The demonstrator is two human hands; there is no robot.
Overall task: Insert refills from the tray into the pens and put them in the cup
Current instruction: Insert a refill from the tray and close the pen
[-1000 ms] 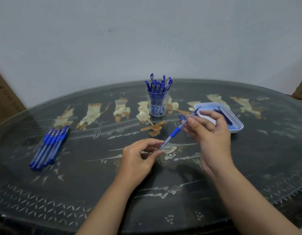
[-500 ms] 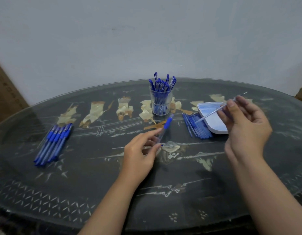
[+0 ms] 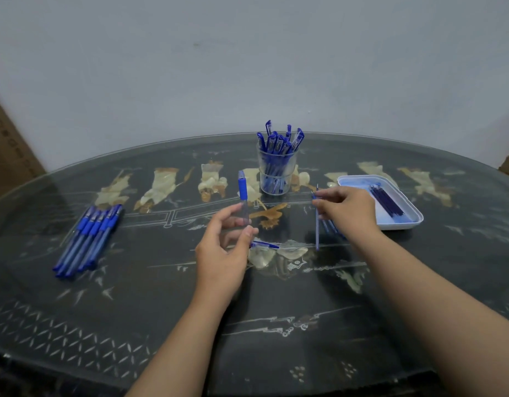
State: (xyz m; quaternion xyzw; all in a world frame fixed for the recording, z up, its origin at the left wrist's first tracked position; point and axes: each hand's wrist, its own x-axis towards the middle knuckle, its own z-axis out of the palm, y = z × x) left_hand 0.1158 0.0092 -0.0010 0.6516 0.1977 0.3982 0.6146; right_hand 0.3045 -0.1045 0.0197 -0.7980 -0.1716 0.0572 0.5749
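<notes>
A pen barrel [image 3: 243,196] is held upright in the left grip [image 3: 222,252], blue sleeve uppermost. A thin refill [image 3: 317,230] is pinched in the right grip [image 3: 347,210], its lower end towards the surface [image 3: 161,296]. Behind them, a clear cup [image 3: 276,180] is seen filled with pens. A tray [image 3: 402,225] holding dark refills [image 3: 386,202] is set at the right, and a row of pens [image 3: 87,239] is laid at the left.

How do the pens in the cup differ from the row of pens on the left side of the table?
The pens in the cup stand upright, caps up, bunched inside the clear cup; the row of pens lies flat on the table, side by side. The cup pens are at the far middle; the row lies left of the left hand. Both sets are blue with clear barrels.
</notes>
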